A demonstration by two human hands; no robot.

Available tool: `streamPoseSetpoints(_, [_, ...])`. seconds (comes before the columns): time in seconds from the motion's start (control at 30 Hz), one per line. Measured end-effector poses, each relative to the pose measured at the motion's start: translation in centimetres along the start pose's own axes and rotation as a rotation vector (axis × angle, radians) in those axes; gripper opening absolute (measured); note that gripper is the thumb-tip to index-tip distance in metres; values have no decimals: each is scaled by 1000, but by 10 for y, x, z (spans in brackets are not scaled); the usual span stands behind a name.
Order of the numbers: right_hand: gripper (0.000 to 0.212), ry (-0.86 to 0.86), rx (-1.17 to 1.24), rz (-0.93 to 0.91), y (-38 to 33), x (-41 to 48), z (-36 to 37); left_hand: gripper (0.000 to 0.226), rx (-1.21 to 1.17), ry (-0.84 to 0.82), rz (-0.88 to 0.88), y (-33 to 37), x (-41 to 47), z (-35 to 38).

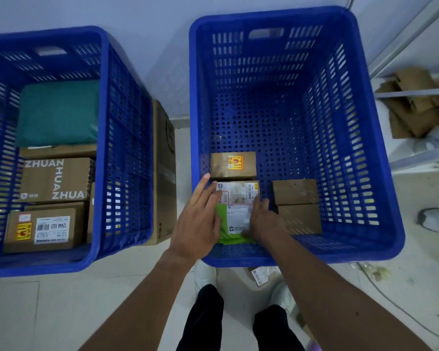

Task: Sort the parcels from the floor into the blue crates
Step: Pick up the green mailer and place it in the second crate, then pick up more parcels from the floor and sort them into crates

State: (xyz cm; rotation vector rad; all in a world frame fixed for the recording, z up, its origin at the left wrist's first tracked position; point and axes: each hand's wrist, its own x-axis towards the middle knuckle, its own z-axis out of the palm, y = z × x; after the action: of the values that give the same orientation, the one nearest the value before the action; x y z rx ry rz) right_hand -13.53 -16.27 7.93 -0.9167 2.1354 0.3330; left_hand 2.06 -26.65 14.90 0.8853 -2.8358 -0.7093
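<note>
**Item in hand:** bright green plastic mailer bag with white printed label [223, 236], lying low in the near-left corner of the right-hand blue slatted plastic crate [340, 122].

**Left hand** [200, 219]: wide, fingers straight and pointing far, laid over the bag's left edge and touching the parcel beyond. Judged to be steadying the bag against the crate's left wall.

**Right hand** [261, 219]: resting on the bag's right edge, thumb spread across the label. I cannot tell whether the fingers grip that edge or only press on it.

**Same crate, left column:**
- pale parcel with white barcode label [236, 193], just beyond the bag
- small brown cardboard box with orange-and-yellow sticker [232, 164], farther again

The row looks built tight, so the bag fills the near gap.

**Same crate, to the right:** two plain brown cardboard boxes [295, 191], touching; the far half of the floor is bare.

**Left-hand blue slatted crate** [127, 148]: dark green soft mailer [58, 112] far; printed and labelled brown cartons near, closely packed.

**Between crates:** tall flat brown carton [164, 173], upright.

**Floor, near:** small white-labelled packet [260, 276] between the person's feet, apparently still unsorted.
</note>
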Motion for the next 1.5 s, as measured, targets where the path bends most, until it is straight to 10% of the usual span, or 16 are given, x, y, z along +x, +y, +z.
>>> streamPoseSetpoints(0.4, [75,80,157,-80,35,-81,-43,50,187,-200,71,5,4,-19])
streamPoseSetpoints(0.87, [62,109,124,-65,158,-219,-90,65,-12,-399,-341,132,-69,-105])
streamPoseSetpoints(1.5, [53,58,267,247,198,-374,79,55,-93,-578,-235,172,-194,-54])
